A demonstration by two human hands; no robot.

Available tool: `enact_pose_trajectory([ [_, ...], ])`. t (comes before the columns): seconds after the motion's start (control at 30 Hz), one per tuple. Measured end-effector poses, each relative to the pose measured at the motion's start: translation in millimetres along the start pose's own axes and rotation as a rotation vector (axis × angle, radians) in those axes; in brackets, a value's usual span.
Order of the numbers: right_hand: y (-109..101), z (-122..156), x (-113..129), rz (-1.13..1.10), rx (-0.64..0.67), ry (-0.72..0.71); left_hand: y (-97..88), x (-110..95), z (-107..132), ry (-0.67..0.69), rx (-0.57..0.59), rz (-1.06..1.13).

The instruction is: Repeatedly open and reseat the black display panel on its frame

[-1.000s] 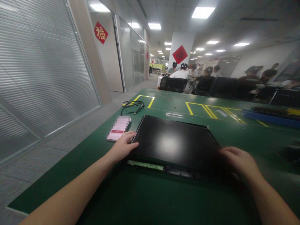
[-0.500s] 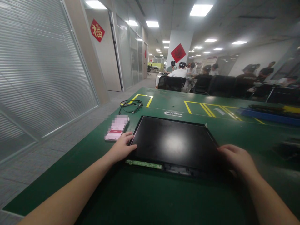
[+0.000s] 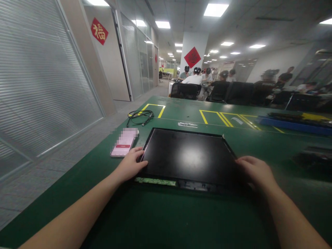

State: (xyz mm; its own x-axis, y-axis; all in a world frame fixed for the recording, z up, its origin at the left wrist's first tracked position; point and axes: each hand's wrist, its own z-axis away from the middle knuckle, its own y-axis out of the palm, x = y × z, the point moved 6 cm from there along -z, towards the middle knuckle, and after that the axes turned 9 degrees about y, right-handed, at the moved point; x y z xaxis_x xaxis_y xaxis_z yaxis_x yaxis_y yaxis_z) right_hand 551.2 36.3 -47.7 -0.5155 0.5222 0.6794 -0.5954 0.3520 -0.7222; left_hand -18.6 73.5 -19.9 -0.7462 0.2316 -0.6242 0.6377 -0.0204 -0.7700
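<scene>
A flat black display panel lies on the green table, with a narrow green circuit strip showing along its near edge. My left hand grips the panel's near left corner, fingers curled onto its edge. Over at the near right corner, my right hand holds the other edge with bent fingers. Both forearms reach in from the bottom of the view.
A phone with a lit pink screen lies left of the panel. A coiled black cable sits farther back. Yellow tape marks cross the table; a blue tray stands at far right. Several people sit beyond black chairs.
The view has shifted a little to the right and up. Both hands stay on the panel's near corners, and the panel has hardly moved.
</scene>
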Motion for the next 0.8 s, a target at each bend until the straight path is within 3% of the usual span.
enact_pose_trajectory([
  [0.3, -3.4, 3.1, 7.2, 0.057, -0.034, -0.013, -1.4, -0.9, -0.3, -0.013, -0.023, 0.062],
  [0.63, -2.6, -10.5, -4.4, 0.016, 0.0, -0.092, -0.3, -2.1, -0.1, 0.001, -0.044, 0.073],
  [0.8, -1.8, -10.1, -6.4, 0.01, 0.021, -0.053, -1.3, -4.4, 1.5, 0.002, -0.041, 0.079],
])
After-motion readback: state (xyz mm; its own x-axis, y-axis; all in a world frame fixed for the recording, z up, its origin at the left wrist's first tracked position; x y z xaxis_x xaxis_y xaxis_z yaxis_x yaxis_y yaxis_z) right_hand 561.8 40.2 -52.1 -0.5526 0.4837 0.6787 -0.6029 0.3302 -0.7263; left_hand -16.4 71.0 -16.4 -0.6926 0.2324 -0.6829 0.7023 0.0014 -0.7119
